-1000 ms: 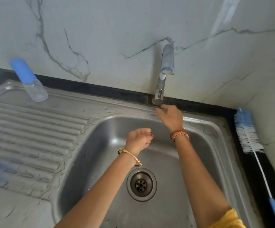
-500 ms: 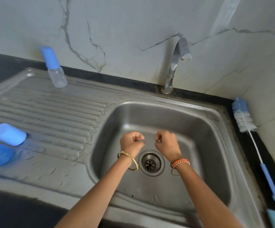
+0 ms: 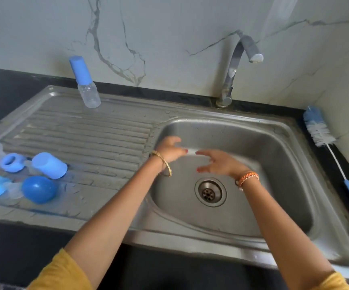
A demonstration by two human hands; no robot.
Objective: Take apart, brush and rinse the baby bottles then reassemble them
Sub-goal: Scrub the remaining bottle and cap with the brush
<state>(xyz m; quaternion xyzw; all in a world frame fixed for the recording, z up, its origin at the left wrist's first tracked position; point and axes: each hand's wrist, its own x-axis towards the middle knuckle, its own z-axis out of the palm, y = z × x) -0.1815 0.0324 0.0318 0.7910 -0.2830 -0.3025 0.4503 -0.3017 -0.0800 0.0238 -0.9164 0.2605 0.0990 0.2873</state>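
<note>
Hovering over sink basin (image 3: 274, 143), both hands empty: left hand (image 3: 170, 151) loosely curled, right hand (image 3: 219, 164) w/ fingers spread. Bottle (image 3: 86, 88) upright at back of drainboard; blue caps (image 3: 49, 165) & rings (image 3: 11, 162) front-left; brush (image 3: 320, 130) on counter, right.

We hold both bare forearms stretched forward, yellow sleeves at the upper arms. Our left hand (image 3: 170, 150) has its fingers loosely curled and grips nothing, a gold bangle on its wrist. Our right hand (image 3: 219, 163) is spread, fingers straight and pointing left toward the other hand, an orange band at its wrist. The hands are near each other, not touching.
</note>
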